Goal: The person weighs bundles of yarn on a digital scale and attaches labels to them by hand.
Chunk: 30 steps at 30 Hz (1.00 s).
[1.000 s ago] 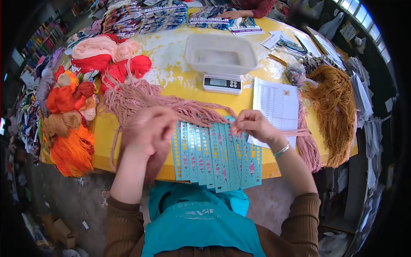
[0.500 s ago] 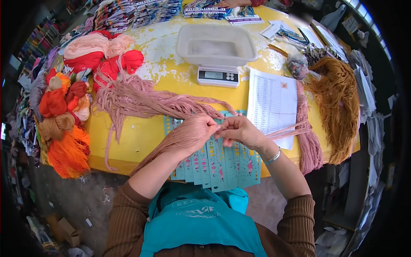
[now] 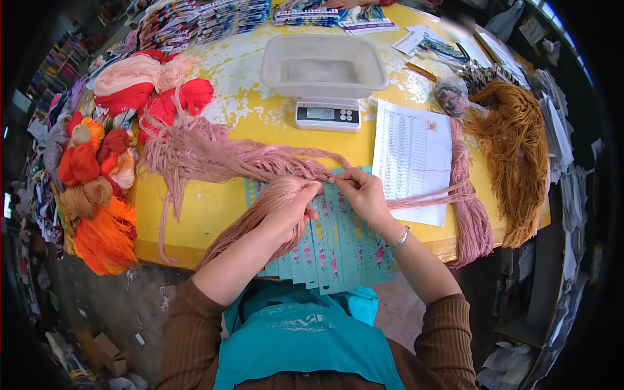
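My left hand point(image 3: 298, 218) is closed on a bundle of dusty-pink thread point(image 3: 250, 218), which drapes over its back and wrist. Just to its right, my right hand point(image 3: 365, 196) pinches at the tip of the long pink skein point(image 3: 260, 156) lying across the table; the exact strands between its fingertips are too fine to make out. Beneath both hands lie overlapping teal printed cards point(image 3: 335, 244) with holes, fanned at the table's front edge. Pink strands point(image 3: 426, 200) stretch from near my right wrist over a printed sheet point(image 3: 409, 153) to another pink skein point(image 3: 469, 218).
A digital scale point(image 3: 328, 115) carries a clear plastic tub point(image 3: 325, 84). Red, peach and orange skeins point(image 3: 104, 227) pile up at left, and a brown skein point(image 3: 517, 162) lies at right. At the far edge, another person's hand point(image 3: 344, 3) rests near bundled threads on cards.
My hands have drawn apart a little. The left has shifted slightly left and turned, and the right has risen a little, now pinching at the skein's tip. The view has shifted slightly.
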Motion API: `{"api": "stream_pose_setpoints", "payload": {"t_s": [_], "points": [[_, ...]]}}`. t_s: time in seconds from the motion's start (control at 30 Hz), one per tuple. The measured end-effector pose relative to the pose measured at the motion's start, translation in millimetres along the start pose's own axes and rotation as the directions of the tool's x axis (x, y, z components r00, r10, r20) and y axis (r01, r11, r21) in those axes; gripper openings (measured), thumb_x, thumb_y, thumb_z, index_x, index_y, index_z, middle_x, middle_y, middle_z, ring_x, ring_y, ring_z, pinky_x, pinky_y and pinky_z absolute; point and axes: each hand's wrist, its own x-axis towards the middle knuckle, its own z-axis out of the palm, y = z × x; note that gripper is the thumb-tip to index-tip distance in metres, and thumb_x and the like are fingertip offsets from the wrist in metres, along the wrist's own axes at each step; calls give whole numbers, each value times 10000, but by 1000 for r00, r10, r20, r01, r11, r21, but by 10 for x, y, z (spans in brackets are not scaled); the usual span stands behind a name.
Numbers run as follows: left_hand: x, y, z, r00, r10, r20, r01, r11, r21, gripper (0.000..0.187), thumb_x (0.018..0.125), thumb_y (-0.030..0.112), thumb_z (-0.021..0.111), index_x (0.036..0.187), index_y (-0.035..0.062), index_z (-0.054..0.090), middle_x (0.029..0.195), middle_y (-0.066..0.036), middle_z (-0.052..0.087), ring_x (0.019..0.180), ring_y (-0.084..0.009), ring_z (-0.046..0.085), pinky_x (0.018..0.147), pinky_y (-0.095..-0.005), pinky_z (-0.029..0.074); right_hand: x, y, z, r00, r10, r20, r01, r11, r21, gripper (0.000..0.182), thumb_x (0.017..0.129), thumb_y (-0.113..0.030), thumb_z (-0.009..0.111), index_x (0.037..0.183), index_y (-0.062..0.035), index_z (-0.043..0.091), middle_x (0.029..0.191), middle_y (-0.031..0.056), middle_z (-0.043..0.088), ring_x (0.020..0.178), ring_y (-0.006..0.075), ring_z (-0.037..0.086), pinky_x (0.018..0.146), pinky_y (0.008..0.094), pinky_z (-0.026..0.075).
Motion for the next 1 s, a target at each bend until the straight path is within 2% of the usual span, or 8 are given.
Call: {"api": "stream_pose_setpoints", "payload": {"t_s": [0.17, 0.37, 0.43, 0.53, 0.77, 0.87, 0.93, 1.0], "points": [[-150, 78, 92, 984, -176, -7, 169, 956, -238, 311, 981, 281, 536, 1181, 44, 553, 1170, -48, 566, 624, -111, 560, 510, -227, 402, -1, -15, -19, 998, 28, 59, -20, 991, -132, 84, 898, -43, 619, 950, 17, 647, 731, -5, 627, 648, 25, 495, 583, 207, 415], [20, -32, 57, 991, -132, 11, 132, 984, -120, 294, 976, 238, 539, 1192, 38, 535, 1039, -41, 588, 683, -102, 598, 494, -233, 405, 39, 15, -71, 993, 41, 109, -27, 992, -120, 89, 912, -52, 600, 958, 12, 642, 790, 5, 654, 683, 28, 516, 619, 197, 427], [113, -72, 64, 988, 48, 147, -65, 991, 115, 219, 955, 158, 554, 1132, 29, 543, 907, -38, 594, 626, -93, 584, 468, -234, 402, 46, 71, -72, 990, 49, 129, -55, 998, 43, 91, 919, -47, 591, 970, 9, 641, 847, 5, 670, 721, 30, 541, 652, 190, 441], [102, -95, 150, 988, 140, 62, -147, 980, 133, 184, 929, 85, 563, 1097, 11, 548, 778, -32, 579, 530, -87, 530, 447, -232, 397, 36, 89, -79, 992, 32, 119, -41, 997, 70, 95, 923, -43, 585, 981, 8, 641, 886, 6, 678, 764, 32, 563, 685, 184, 451], [190, -139, 124, 993, 83, 80, -81, 996, -25, 162, 887, 12, 562, 1047, -17, 557, 724, -23, 556, 483, -72, 489, 412, -212, 359, -17, 48, -60, 993, 70, 90, -73, 997, 36, 93, 912, -25, 593, 981, 14, 642, 871, 18, 682, 748, 36, 567, 659, 190, 459], [150, -60, 114, 988, 65, 139, -69, 997, 28, 208, 890, 17, 535, 1091, -33, 554, 709, -23, 558, 491, -78, 499, 416, -219, 363, -15, 90, -10, 996, -86, 17, 86, 996, 16, 81, 903, -23, 599, 962, 15, 638, 816, 21, 679, 709, 36, 564, 631, 203, 462], [117, 11, 123, 995, 51, 91, -64, 987, 149, 264, 897, 27, 507, 1148, -41, 547, 714, -29, 566, 499, -83, 504, 426, -225, 370, -34, 30, -21, 998, -54, 37, 58, 993, -103, 94, 841, -46, 648, 926, -6, 644, 708, 77, 657, 615, 123, 598, 606, 266, 490], [133, 14, 113, 993, 47, 104, -59, 991, 121, 277, 900, 29, 499, 1164, -43, 543, 719, -33, 570, 503, -85, 506, 433, -226, 375, -38, 66, 1, 996, -87, 21, 89, 990, -106, 89, 839, -46, 648, 917, -5, 641, 710, 90, 658, 617, 139, 614, 601, 275, 495]]}}
